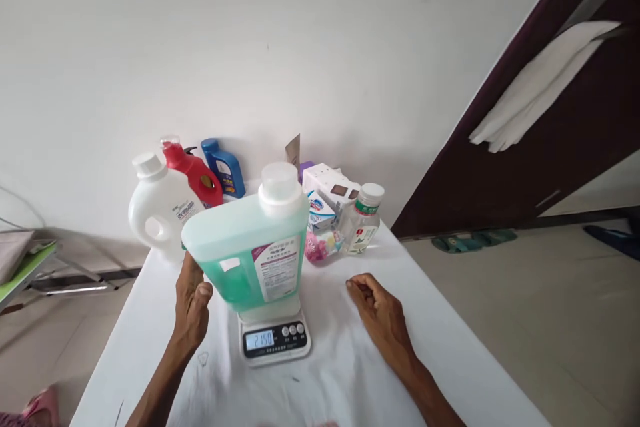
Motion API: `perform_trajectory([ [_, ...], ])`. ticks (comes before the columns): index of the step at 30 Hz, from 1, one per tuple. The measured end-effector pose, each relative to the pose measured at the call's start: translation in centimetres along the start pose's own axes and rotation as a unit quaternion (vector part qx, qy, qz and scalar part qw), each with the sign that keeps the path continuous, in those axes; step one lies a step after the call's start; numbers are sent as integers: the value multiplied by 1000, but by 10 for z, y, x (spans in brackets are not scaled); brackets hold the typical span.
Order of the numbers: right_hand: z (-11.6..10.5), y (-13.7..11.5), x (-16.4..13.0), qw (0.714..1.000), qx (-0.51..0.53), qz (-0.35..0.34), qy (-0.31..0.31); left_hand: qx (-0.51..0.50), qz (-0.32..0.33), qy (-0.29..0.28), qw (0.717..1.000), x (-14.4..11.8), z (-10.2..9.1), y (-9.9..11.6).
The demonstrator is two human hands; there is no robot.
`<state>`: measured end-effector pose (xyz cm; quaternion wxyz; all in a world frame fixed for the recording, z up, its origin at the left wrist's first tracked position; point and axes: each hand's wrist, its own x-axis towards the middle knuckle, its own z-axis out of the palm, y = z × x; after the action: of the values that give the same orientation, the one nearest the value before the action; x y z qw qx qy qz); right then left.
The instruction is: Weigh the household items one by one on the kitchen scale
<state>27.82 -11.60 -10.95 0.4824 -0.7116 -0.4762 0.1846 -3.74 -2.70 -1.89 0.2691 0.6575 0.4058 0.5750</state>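
A large translucent jug (pixel 270 260) of green liquid, with a white label and a whitish screw cap, stands on a small white digital scale (pixel 276 340). The scale's lit display seems to read 2150. My left hand (pixel 193 300) is at the jug's left end, thumb raised; its other fingers are partly hidden behind the jug, so I cannot make out whether it touches or grips. To the right of the scale, my right hand (pixel 380 313) hovers at or just above the white cloth, its fingers curled in and thumb against them, with nothing visible in them.
Behind the jug stand a white detergent bottle (pixel 163 207), a red bottle (pixel 193 173) and a blue bottle (pixel 225 170). Boxes (pixel 330 187), a pink package (pixel 320 247) and a clear jar (pixel 364 220) sit at the right back. A white cloth (pixel 345 373) covers the table; a wall rises behind.
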Motion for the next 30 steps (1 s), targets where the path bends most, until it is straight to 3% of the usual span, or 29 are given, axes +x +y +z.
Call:
perform_trajectory([
  [4, 2, -31, -7, 996, 46, -16, -69, -4, -35, -38, 999, 7, 5, 5],
  [7, 16, -55, -9, 986, 105, -65, -112, -60, -84, -28, 994, 10, 11, 0],
  [12, 45, -60, -6, 971, 152, -152, -107, -151, -146, 89, 974, 16, 31, 4],
  [14, 49, -54, -5, 969, 143, -175, -97, -170, -178, 143, 959, 20, 37, 12],
  [17, 50, -46, -5, 963, 120, -211, -119, -166, -203, 178, 948, 29, 41, 26],
  [20, 53, -47, -3, 955, 111, -232, -147, -162, -191, 197, 948, 43, 40, 38],
  [24, 65, -65, 13, 951, 119, -228, -171, -171, -125, 234, 949, 73, 45, 46],
  [30, 83, -107, 57, 945, 134, -174, -242, -217, -62, 278, 934, 135, 81, 30],
])
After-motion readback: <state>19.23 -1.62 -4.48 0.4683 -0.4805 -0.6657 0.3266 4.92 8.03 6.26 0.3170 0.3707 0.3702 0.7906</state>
